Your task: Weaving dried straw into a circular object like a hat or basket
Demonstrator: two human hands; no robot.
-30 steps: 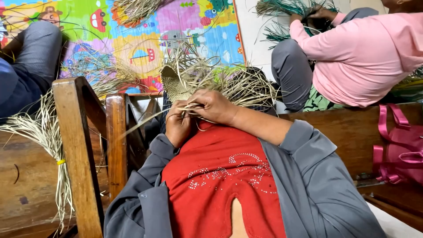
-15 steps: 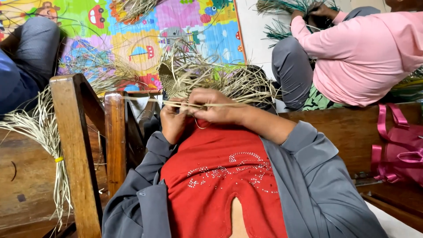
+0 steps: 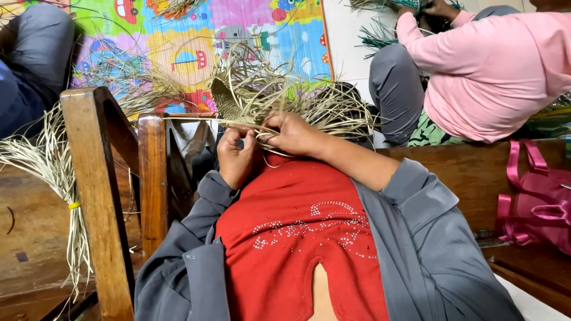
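Observation:
A partly woven piece of dried straw-coloured grass (image 3: 238, 98), with many loose strands fanning out, sits just beyond my hands. My left hand (image 3: 237, 156) pinches thin strands at the near edge of the weave. My right hand (image 3: 294, 134) is closed over a bunch of strands (image 3: 333, 110) that spread to the right. Both hands are held close to my chest, above my red top and grey sleeves.
A wooden chair back (image 3: 98, 196) stands at the left with a tied bundle of dried grass (image 3: 62, 172) hanging beside it. A person in a pink top (image 3: 488, 71) sits at upper right. A pink bag (image 3: 538, 196) lies on the wooden bench. A colourful mat (image 3: 238, 30) covers the floor.
My hands stayed on the weave while my fingers shifted along the strands. A long strand held level between both hands half a second ago is now drawn in.

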